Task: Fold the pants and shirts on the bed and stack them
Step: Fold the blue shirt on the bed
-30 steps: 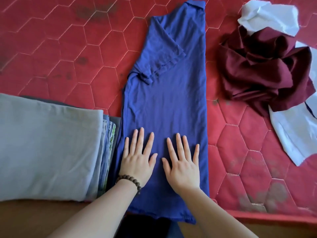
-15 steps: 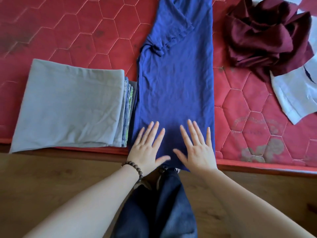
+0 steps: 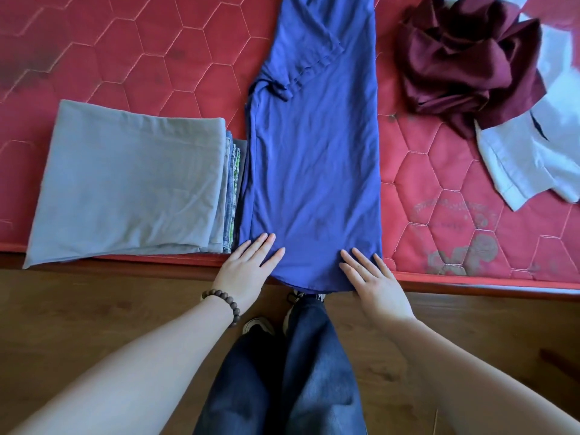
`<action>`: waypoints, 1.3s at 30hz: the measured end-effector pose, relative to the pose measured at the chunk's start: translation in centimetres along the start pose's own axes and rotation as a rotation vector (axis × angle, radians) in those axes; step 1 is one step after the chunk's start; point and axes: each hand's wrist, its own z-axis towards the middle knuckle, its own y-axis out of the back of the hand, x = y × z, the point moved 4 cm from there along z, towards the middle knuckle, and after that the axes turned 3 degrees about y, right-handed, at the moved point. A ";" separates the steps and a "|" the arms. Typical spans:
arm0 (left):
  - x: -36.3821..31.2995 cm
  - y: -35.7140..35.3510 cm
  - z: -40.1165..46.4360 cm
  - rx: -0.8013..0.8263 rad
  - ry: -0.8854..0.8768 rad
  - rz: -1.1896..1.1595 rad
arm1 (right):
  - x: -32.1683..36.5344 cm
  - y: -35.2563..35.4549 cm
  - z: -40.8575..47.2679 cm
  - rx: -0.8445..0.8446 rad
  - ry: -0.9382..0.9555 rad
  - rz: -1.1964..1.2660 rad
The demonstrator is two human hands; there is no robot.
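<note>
Bed: red quilted mattress, hexagon stitching, some dark stains; its near edge runs across the view, with wood floor below it.

Blue shirt: folded lengthwise into a long strip, lying from the near edge toward the far edge, roughly mid-bed. Sleeve tucked across the upper part. Hem overhangs the near edge slightly.

Folded stack: grey piece on top, several thinner layers showing at its right side; sits at the near edge, just beside the shirt's left side and touching it.

Unfolded pile, far-right area: maroon garment crumpled over a white garment.

Left hand: fingers straight and flat, at the hem's left corner; nothing pinched. Right hand: flat, fingers spread, resting on the hem's right corner; no grip visible. Bead bracelet on left wrist.

Handling judgement: thin knit, light, limp, no stiffness; will sag and wrinkle if lifted at one point. Best taken by pinching both hem corners together and carrying them up toward the collar end. Quilted surface looks grippy enough to hold the cloth.
</note>
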 end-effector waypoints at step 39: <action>15.7 4.9 25.4 0.196 1.311 -1.518 | -18.3 13.8 22.5 -0.177 -0.696 1.477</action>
